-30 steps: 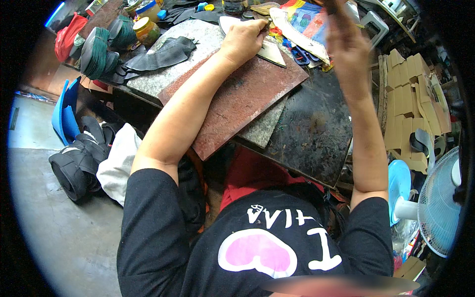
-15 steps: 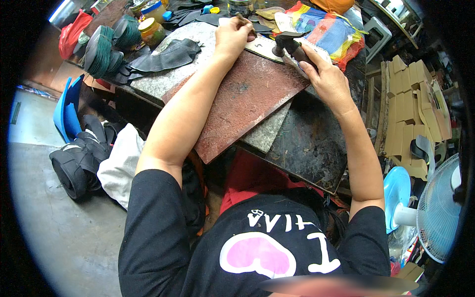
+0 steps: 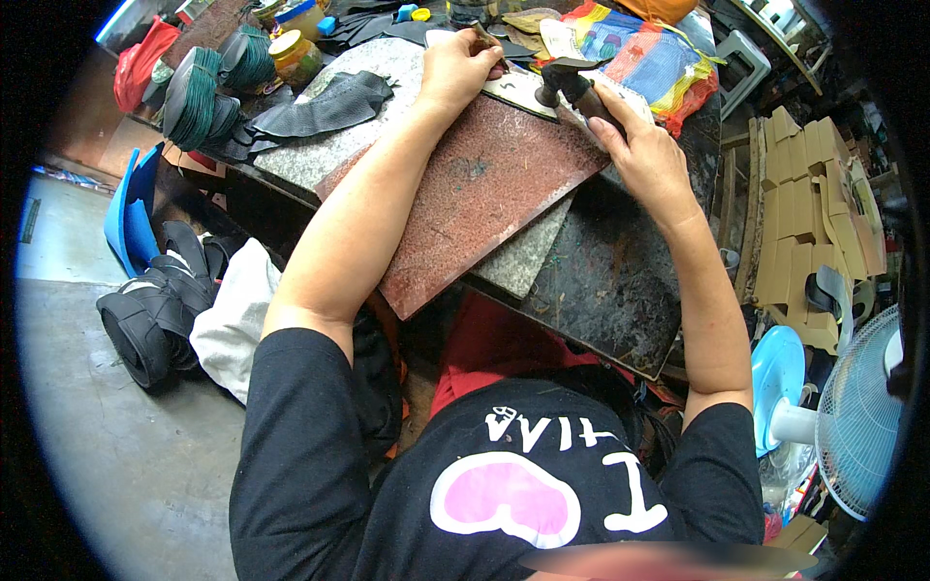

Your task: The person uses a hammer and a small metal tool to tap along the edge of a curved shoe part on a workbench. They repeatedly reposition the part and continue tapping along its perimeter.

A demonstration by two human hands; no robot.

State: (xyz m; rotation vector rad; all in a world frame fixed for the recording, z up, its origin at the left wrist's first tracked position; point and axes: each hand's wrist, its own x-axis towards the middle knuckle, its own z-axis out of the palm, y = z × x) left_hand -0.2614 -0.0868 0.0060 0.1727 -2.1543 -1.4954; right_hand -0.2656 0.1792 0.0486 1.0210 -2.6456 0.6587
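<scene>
My left hand is at the far side of the bench, its fingers closed round a short, narrow brownish tool whose kind I cannot make out. Under and beside those fingers lies a flat white sole-shaped piece with a small dark mark. My right hand grips a hammer by its handle; the dark head hangs just over the white piece's right end, and I cannot tell whether they touch. Beneath everything is a worn reddish board, lying askew on a grey speckled slab.
Cut black leather lies left of the board. Behind it stand green cord spools and a yellow-lidded jar. A colourful mesh bag sits at the far right. Cardboard boxes and a fan stand to the right.
Both hands and the hammer stay almost in place. The white piece has shifted very slightly, and my left hand has moved a touch to the right.
</scene>
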